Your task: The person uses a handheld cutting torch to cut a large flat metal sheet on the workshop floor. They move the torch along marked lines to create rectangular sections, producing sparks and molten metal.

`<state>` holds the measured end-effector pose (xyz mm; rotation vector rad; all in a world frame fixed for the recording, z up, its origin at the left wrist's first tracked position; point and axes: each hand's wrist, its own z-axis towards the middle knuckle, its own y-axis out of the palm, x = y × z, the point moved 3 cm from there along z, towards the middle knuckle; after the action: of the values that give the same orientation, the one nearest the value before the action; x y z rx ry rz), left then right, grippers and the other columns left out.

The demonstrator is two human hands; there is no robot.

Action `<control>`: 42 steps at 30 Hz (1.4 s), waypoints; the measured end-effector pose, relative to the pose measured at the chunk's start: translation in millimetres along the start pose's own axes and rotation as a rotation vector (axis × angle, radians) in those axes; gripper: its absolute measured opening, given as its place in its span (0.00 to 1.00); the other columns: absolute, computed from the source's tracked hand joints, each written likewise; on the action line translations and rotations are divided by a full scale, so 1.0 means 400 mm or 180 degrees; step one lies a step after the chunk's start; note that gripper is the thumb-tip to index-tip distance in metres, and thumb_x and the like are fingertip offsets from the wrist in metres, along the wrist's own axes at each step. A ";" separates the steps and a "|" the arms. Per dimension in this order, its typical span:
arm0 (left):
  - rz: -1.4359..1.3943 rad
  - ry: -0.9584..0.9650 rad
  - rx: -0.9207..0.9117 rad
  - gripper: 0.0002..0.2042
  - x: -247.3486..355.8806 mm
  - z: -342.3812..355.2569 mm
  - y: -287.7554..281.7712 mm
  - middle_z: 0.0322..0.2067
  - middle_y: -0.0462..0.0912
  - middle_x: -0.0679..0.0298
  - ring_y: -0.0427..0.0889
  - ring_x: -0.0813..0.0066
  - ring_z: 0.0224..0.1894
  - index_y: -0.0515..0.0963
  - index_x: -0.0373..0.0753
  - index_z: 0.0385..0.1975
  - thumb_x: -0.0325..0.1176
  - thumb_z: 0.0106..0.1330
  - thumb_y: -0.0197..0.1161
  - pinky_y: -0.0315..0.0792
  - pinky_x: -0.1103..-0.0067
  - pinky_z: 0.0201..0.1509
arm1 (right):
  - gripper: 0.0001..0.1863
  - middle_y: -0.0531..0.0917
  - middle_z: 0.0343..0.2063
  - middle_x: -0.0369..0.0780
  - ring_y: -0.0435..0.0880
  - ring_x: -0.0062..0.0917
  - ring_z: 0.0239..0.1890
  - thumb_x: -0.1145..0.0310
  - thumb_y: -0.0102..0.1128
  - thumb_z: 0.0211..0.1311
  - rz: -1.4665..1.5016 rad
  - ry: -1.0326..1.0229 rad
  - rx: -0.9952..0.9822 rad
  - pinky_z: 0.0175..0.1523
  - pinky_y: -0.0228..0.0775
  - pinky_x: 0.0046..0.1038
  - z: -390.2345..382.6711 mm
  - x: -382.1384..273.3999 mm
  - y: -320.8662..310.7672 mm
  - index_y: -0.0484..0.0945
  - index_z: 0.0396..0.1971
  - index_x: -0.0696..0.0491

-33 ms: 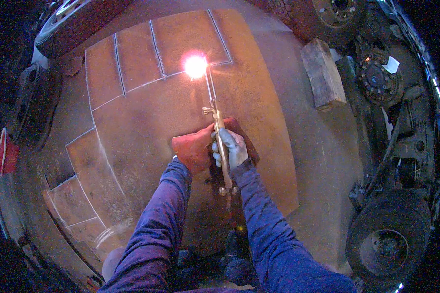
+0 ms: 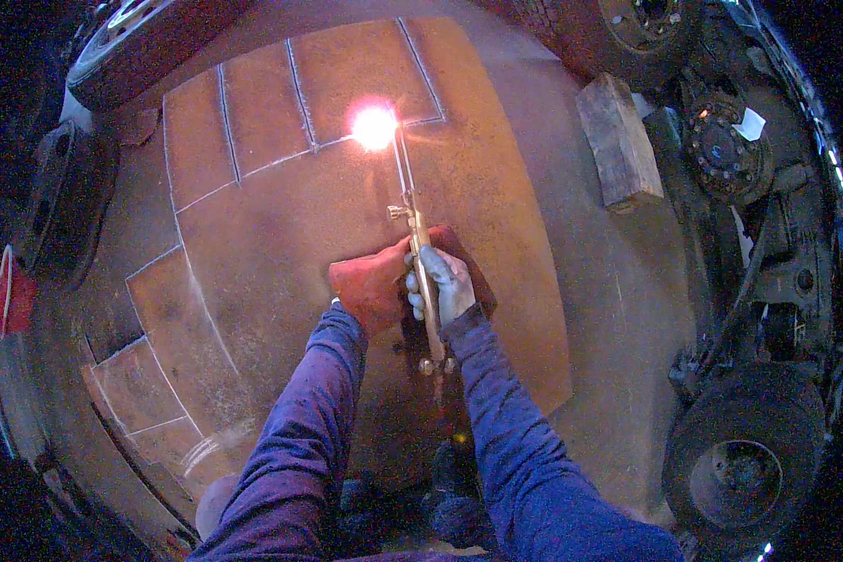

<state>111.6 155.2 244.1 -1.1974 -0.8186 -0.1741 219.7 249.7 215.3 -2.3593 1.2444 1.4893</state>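
My right hand (image 2: 447, 284) is closed round the brass body of a cutting torch (image 2: 423, 272). The torch's thin tubes point away from me, and a glaring pink-white flame (image 2: 376, 128) burns at the tip, hiding the nozzle. Beneath the torch and against it lies my left hand (image 2: 375, 279), in a red-orange work glove; its fingers are hidden behind the torch and the right hand. Under both hands spreads a large rusty steel plate (image 2: 281, 234), marked with pale straight lines in rectangles. The glare sits on one line near the plate's far part.
A wooden block (image 2: 618, 145) stands right of the plate. Vehicle parts line the right side, with a wheel (image 2: 735, 478) near me and a hub (image 2: 724, 150) farther off. Tyres (image 2: 140, 47) lie at the far left, near a red container (image 2: 14, 293). My shoes (image 2: 454, 496) are close to the plate.
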 end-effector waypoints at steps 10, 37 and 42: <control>0.0106 -0.0118 -0.0128 0.28 -0.001 0.014 0.001 0.33 0.89 0.74 0.89 0.73 0.32 0.72 0.67 0.69 0.41 0.67 0.62 0.81 0.76 0.32 | 0.22 0.77 0.20 0.33 0.73 0.20 0.15 0.42 0.58 0.72 0.0089 -0.0001 -0.0079 0.18 0.67 0.25 0.023 -0.003 -0.002 0.78 0.40 0.49; -0.1019 -0.0404 -0.0464 0.27 0.057 0.024 -0.023 0.30 0.85 0.80 0.84 0.82 0.31 0.73 0.55 0.69 0.34 0.69 0.63 0.77 0.82 0.31 | 0.24 0.77 0.20 0.33 0.73 0.20 0.15 0.39 0.60 0.69 0.0070 0.0039 -0.0079 0.18 0.66 0.25 0.023 -0.006 -0.004 0.78 0.40 0.48; -0.1835 -0.0677 -0.0912 0.27 0.032 0.035 0.003 0.32 0.86 0.78 0.85 0.81 0.32 0.73 0.57 0.69 0.35 0.69 0.62 0.78 0.81 0.33 | 0.24 0.77 0.20 0.33 0.73 0.20 0.15 0.39 0.59 0.70 0.0015 0.0019 -0.0061 0.18 0.66 0.25 0.020 -0.009 -0.003 0.78 0.40 0.48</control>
<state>114.6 171.5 253.3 -1.2307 -1.3502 -0.6615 213.8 256.2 213.4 -2.3761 1.2435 1.5032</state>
